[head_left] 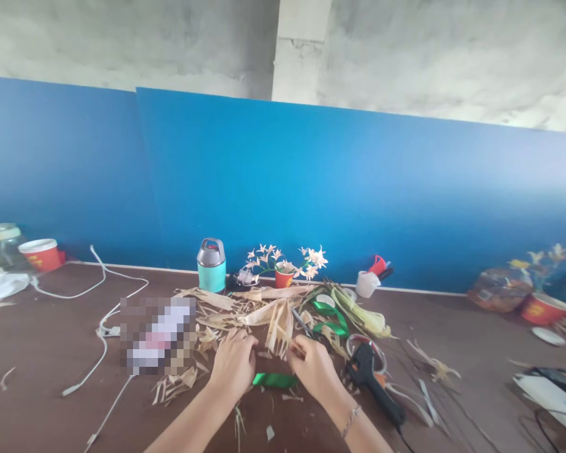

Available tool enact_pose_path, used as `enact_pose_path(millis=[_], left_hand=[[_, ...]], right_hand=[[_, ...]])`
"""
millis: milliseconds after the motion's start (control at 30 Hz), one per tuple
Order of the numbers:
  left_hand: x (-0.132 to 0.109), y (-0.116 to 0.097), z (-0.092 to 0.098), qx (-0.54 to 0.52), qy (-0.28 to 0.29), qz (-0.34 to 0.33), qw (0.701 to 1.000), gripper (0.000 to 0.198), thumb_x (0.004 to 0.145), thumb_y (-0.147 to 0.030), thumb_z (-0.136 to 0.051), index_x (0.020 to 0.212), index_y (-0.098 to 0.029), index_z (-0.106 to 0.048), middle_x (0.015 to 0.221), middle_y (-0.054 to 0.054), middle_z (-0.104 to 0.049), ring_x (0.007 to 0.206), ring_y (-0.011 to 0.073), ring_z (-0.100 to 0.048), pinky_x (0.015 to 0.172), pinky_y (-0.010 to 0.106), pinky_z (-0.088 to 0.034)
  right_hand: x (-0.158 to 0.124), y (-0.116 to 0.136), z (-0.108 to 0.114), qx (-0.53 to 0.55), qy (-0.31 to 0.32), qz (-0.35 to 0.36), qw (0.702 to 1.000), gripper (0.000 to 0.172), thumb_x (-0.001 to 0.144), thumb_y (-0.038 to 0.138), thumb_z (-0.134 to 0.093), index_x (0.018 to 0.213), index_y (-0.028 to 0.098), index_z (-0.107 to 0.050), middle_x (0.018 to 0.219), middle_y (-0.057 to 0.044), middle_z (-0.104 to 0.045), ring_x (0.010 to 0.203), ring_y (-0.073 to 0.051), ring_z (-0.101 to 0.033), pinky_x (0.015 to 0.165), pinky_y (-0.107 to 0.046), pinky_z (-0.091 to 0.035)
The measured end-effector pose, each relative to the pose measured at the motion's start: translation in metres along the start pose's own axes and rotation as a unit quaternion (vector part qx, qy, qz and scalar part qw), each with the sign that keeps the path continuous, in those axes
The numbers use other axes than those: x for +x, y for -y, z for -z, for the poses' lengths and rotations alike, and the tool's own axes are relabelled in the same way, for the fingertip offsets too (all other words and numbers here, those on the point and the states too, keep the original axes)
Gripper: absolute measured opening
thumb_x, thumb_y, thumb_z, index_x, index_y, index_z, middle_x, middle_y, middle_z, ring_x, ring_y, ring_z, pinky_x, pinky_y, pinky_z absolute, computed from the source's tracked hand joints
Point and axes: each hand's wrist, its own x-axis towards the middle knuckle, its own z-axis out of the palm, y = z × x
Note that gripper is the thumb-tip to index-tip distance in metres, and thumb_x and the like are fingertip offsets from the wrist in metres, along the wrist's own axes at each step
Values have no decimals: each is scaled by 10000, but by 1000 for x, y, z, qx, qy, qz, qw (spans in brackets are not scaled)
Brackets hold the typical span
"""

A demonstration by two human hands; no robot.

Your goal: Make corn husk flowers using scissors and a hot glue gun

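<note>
My left hand (234, 360) is closed above the table, its fingers curled inward. Opposite it, my right hand (315, 366) is closed too, with thumb and fingertips together. Whatever lies in either hand is hidden or too small to make out. Between and just beyond them is a pale dried corn husk (279, 324) with its near end slit into strips; its right edge comes close to my right fingertips. A piece of green ribbon (274, 380) lies below the hands. Dark scissors (302, 322) rest beyond my right hand, partly covered. More dried husks (217, 301) are heaped around.
Right of my hands lie a black glue gun (375, 384), a tape roll (380, 360) and a greenish husk bundle (358, 311). Behind stand a turquoise flask (212, 270), a red cup (283, 277) with husk flowers and a white cup (367, 285). White cables (104, 314) trail left.
</note>
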Motion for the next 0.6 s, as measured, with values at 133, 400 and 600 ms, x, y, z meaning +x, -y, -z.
enact_pose_path(millis=[133, 400, 600], left_hand=[[-1, -9, 8, -70, -75, -23, 994, 180, 784, -141, -484, 804, -171, -661, 815, 75, -642, 873, 231, -549, 801, 336, -392], [-5, -28, 1, -325, 4, -19, 945, 117, 745, -245, -567, 676, -194, -646, 714, 19, -633, 755, 181, -562, 702, 256, -412], [0, -20, -7, -368, 10, 15, 930, 197, 773, -289, -518, 660, -172, -631, 674, 19, -611, 708, 173, -547, 656, 243, -396]], right_hand=[[2, 1, 1, 173, -51, 18, 984, 236, 776, 318, -499, 589, 177, -473, 530, 37, -444, 509, -107, -423, 495, -201, -333], [-3, 11, 7, 288, -13, 21, 957, 285, 787, 396, -530, 666, 141, -564, 579, 4, -533, 542, -120, -476, 507, -209, -372], [-4, 16, 14, 322, 11, 19, 946, 347, 812, 461, -496, 751, 132, -588, 546, 11, -520, 512, -113, -456, 493, -217, -350]])
